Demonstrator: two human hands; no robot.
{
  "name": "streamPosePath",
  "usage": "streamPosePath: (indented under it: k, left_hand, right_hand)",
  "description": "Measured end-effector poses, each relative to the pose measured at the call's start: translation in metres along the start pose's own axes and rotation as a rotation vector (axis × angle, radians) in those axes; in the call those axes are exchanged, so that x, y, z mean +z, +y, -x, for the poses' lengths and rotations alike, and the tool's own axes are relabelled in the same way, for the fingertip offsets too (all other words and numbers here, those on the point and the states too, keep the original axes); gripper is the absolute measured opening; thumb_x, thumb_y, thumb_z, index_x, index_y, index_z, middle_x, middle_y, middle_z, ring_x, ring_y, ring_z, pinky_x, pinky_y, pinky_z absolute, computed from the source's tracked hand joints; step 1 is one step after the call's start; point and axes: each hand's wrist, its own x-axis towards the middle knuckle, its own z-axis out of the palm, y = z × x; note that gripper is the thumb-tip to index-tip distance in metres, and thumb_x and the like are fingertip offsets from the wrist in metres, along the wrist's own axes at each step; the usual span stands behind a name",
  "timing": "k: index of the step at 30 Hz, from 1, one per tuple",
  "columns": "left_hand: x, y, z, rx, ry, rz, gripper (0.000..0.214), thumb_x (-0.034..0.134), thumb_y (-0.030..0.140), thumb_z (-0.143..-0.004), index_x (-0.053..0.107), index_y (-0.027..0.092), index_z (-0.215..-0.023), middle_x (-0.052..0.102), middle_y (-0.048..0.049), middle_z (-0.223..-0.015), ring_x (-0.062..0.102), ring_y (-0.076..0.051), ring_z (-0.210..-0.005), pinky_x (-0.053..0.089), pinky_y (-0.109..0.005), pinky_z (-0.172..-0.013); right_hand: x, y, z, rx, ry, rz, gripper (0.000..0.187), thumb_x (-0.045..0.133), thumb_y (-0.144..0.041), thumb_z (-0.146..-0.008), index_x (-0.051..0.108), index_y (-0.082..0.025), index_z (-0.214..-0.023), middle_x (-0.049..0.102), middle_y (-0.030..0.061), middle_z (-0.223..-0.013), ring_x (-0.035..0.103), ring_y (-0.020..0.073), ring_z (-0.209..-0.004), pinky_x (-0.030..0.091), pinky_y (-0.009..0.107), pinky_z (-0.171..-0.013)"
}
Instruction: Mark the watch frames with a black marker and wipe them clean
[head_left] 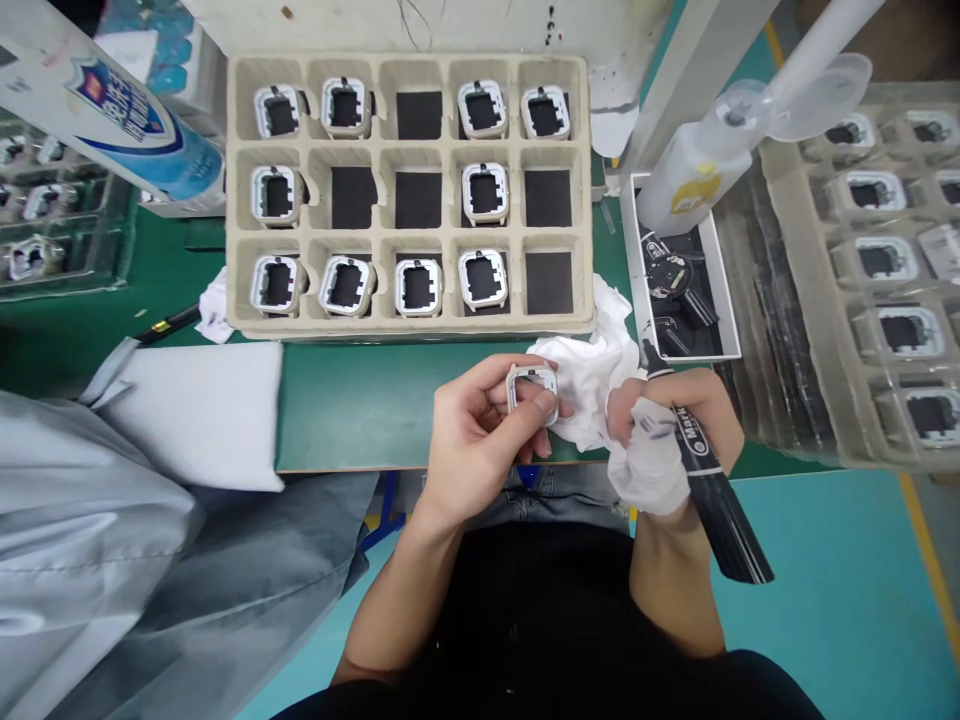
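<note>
My left hand (474, 430) pinches a pale watch case frame (513, 392) between thumb and fingers, just over the table's near edge. To its right, my right hand (705, 405) is closed around a black marker pen (709, 475), its thick end slanting down to the right. A crumpled white tissue (651, 465) is bunched in the same hand. Another loose white tissue (589, 350) lies on the table between and behind the hands. Beyond them a beige molded tray (420, 325) holds several similar watch case frames (418, 287), while some compartments show only dark bottoms.
On the right, a white box (727, 300) contains black parts, with a pump bottle (690, 180) against it. Stacked trays of frames (832, 330) stand farther right. At left are a spray can (142, 120), a folded white cloth (202, 405) and a person's grey sleeve (75, 510).
</note>
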Motion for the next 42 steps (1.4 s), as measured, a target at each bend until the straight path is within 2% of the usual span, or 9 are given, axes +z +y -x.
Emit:
streamPosePath:
  k: [2,5,10,14,18,23,28,37,42]
  left_hand:
    - [0.000,0.001,0.000,-0.010,-0.002,-0.010,0.021,0.087,0.027,-0.098,0.080,0.017,-0.116,0.084,-0.0038,-0.085,0.067,-0.009,-0.053,0.051,-0.017,-0.046]
    - [0.000,0.001,0.001,-0.015,-0.005,-0.017,0.024,0.088,0.028,-0.098,0.079,0.017,-0.116,0.084,-0.0046,-0.087,0.068,-0.009,-0.054,0.052,-0.018,-0.047]
    - [0.001,0.001,0.001,-0.009,-0.012,-0.030,0.024,0.088,0.032,-0.098,0.078,0.018,-0.116,0.084,-0.0043,-0.086,0.069,-0.010,-0.056,0.052,-0.018,-0.049]
    - [0.002,0.000,0.001,0.001,-0.005,-0.064,0.025,0.087,0.034,-0.099,0.078,0.018,-0.116,0.084,-0.0044,-0.089,0.069,-0.010,-0.058,0.052,-0.019,-0.051]
    - [0.004,-0.003,0.002,0.039,0.021,-0.141,0.022,0.084,0.033,-0.101,0.078,0.019,-0.117,0.081,-0.0021,-0.085,0.070,-0.011,-0.061,0.053,-0.021,-0.054]
    - [0.006,-0.010,0.004,0.118,0.051,-0.273,0.022,0.079,0.035,-0.104,0.077,0.021,-0.120,0.077,-0.0010,-0.083,0.070,-0.014,-0.066,0.057,-0.025,-0.062]
    - [0.008,-0.013,0.005,0.210,0.088,-0.425,0.019,0.077,0.031,-0.105,0.079,0.021,-0.122,0.079,-0.0021,-0.088,0.068,-0.014,-0.069,0.057,-0.025,-0.066]
    - [0.007,-0.017,0.008,0.367,0.105,-0.610,0.021,0.073,0.017,-0.103,0.078,0.023,-0.123,0.080,0.0000,-0.089,0.066,-0.013,-0.069,0.054,-0.023,-0.069]
    - [0.007,-0.019,0.009,0.386,0.103,-0.645,0.021,0.072,0.019,-0.104,0.078,0.022,-0.125,0.080,-0.0014,-0.093,0.069,-0.014,-0.073,0.055,-0.023,-0.071]
  right_hand:
    - [0.001,-0.002,0.000,-0.007,-0.021,-0.140,0.020,0.077,-0.045,-0.103,0.067,-0.029,-0.106,0.057,-0.0055,-0.066,0.047,0.0150,-0.053,0.034,0.033,-0.053]
    - [0.004,-0.005,0.000,0.047,-0.054,-0.248,0.030,0.080,-0.038,-0.102,0.062,-0.034,-0.125,0.056,-0.0089,-0.065,0.037,0.0127,-0.047,0.028,0.030,-0.048]
    - [0.011,-0.004,0.002,0.040,0.050,-0.292,0.030,0.080,-0.035,-0.101,0.053,-0.036,-0.115,0.046,-0.0107,-0.064,0.030,0.0125,-0.048,0.025,0.027,-0.047]
    - [0.010,-0.003,0.003,0.021,0.041,-0.278,0.030,0.084,-0.038,-0.099,0.055,-0.033,-0.107,0.054,-0.0059,-0.075,0.044,0.0150,-0.056,0.039,0.030,-0.051]
    - [0.001,0.001,0.003,-0.105,0.024,-0.112,0.020,0.084,-0.029,-0.097,0.065,-0.029,-0.103,0.069,0.0014,-0.086,0.063,0.0195,-0.068,0.052,0.036,-0.057]
    - [0.001,0.004,0.003,-0.194,0.006,-0.058,0.023,0.089,-0.023,-0.092,0.075,-0.028,-0.109,0.077,0.0023,-0.094,0.084,0.0297,-0.100,0.071,0.049,-0.087]
    - [0.007,0.003,0.006,-0.134,0.007,-0.044,0.027,0.090,-0.017,-0.092,0.076,-0.031,-0.111,0.085,0.0009,-0.107,0.086,0.0328,-0.117,0.074,0.056,-0.107]
    - [0.006,0.005,0.010,-0.137,0.005,-0.030,0.035,0.092,-0.008,-0.086,0.076,-0.028,-0.109,0.086,0.0018,-0.110,0.086,0.0354,-0.119,0.075,0.056,-0.107]
    - [0.005,0.007,0.011,-0.117,0.027,-0.021,0.033,0.091,-0.009,-0.086,0.076,-0.028,-0.108,0.086,0.0018,-0.107,0.087,0.0362,-0.117,0.074,0.060,-0.106]
